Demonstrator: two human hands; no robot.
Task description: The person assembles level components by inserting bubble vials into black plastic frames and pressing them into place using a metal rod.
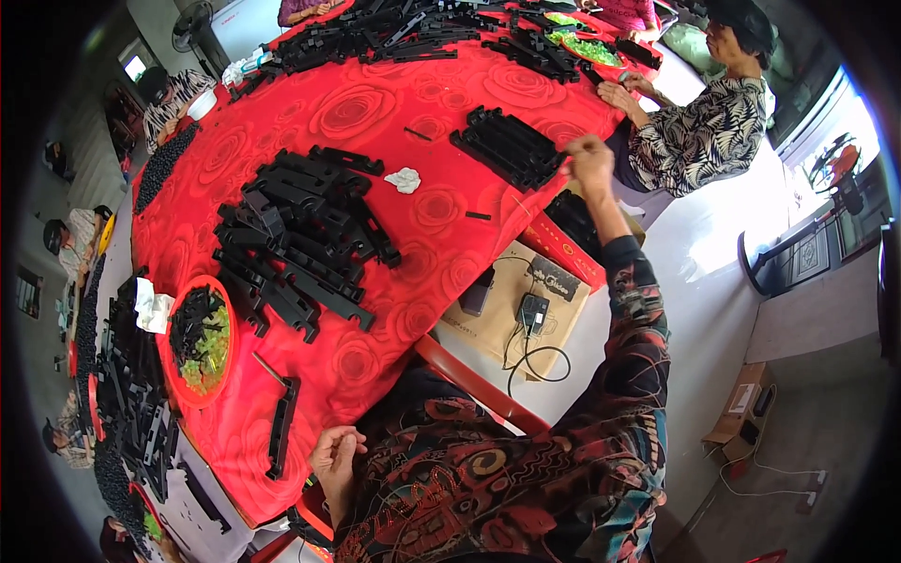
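My right hand [591, 164] reaches out to the right end of a neat row of black plastic bars [511, 148], its fingers closed. Whether it grips one of the bars is hidden. Low by the table edge, my left hand [338, 458] is curled with thumb and fingertips together; anything in them is too small to make out. Near it on the red cloth [352, 361] lies a single black bar [282, 427], with a thin stick [270, 369] at its upper end. A large loose heap of black bars [296, 235] covers the middle of the table.
Left of the heap stands a red-rimmed plate [232, 349] of green and black small parts. A crumpled white tissue [404, 180] lies between heap and row. Under the table's right edge is a cardboard box [511, 314] with a black adapter [532, 312]. A person [704, 122] sits at right.
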